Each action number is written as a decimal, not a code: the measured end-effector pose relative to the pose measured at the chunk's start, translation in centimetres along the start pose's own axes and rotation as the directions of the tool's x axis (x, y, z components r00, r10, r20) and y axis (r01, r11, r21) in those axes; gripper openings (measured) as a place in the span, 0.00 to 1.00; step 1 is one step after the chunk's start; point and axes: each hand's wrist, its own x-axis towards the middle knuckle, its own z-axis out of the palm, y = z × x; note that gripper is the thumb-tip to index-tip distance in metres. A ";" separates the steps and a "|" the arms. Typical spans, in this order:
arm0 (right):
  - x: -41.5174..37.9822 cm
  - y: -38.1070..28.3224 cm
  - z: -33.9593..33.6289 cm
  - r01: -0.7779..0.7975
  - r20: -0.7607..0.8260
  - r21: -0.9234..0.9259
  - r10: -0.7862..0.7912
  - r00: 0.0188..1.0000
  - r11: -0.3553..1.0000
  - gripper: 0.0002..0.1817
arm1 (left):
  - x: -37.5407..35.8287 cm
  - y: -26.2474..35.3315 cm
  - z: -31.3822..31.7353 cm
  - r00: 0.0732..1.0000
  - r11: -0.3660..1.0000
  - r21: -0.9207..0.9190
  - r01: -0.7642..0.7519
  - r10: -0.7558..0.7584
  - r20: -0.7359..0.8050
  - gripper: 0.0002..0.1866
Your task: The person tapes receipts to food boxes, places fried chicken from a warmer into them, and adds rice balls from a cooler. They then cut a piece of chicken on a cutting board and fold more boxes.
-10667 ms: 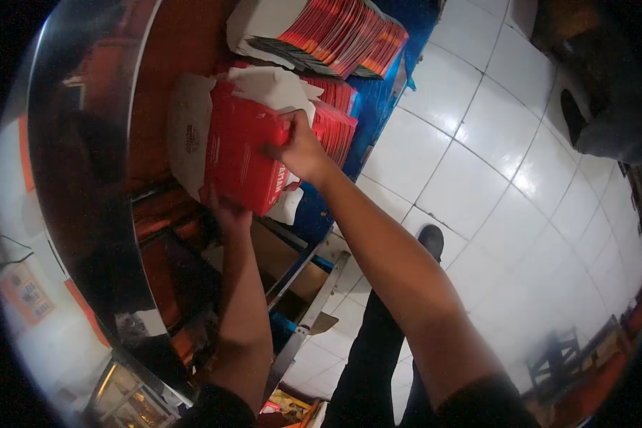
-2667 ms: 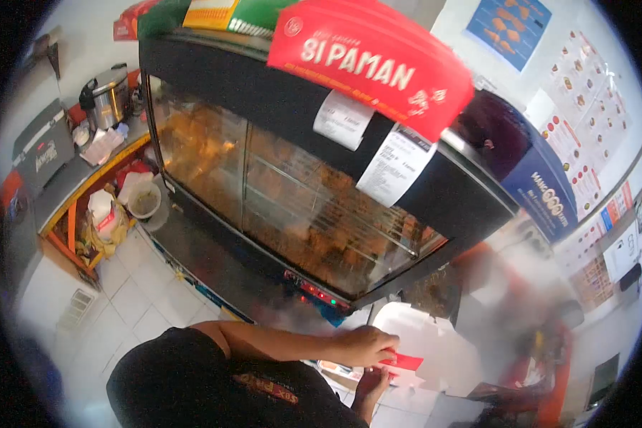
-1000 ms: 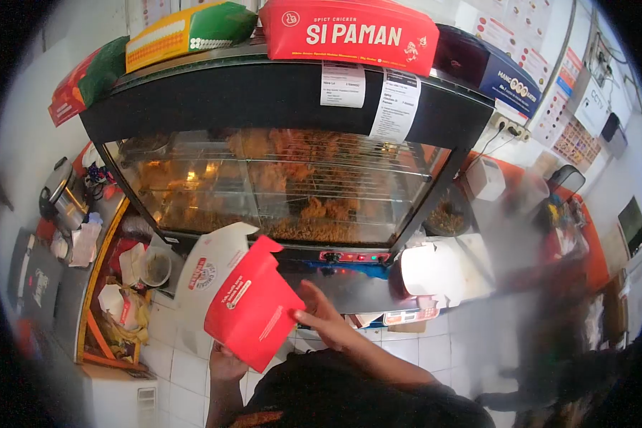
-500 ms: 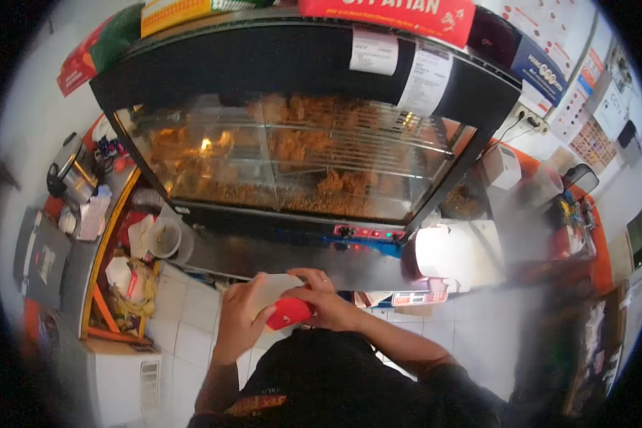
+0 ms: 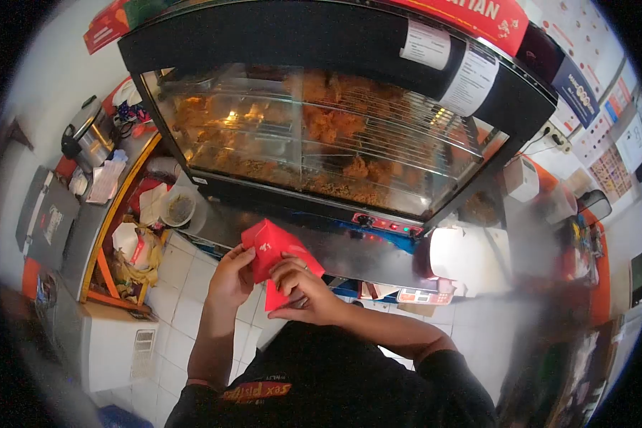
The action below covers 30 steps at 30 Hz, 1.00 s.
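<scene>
A red cardboard food box [image 5: 272, 246], partly folded and with a small white print on it, is held in front of my body. My left hand [image 5: 233, 273] pinches its left edge between thumb and fingers. Across its lower right side lie the curled fingers of my right hand [image 5: 308, 291], gripping the card. One red flap points down below the right fingers. The box's inside is hidden from me. Just beyond the hands runs the dark metal counter [image 5: 232, 222].
A heated glass display case [image 5: 285, 178] with fried chicken stands ahead. Left on the counter is a clear plastic tub [image 5: 180, 207]. A white stack [image 5: 471, 253] sits to the right. Farther left are a metal pot [image 5: 96, 132] and a cluttered shelf [image 5: 114, 235].
The box has turned from showing its pale side to its red side and is raised slightly. My right hand has shifted down its right side. The head view has tilted.
</scene>
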 end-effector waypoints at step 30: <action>-7.0 7.8 -4.0 -0.459 -0.321 0.170 0.490 0.810 0.872 0.19 | 6.4 -2.4 -1.8 0.697 -0.430 0.735 -0.525 0.278 0.661 0.21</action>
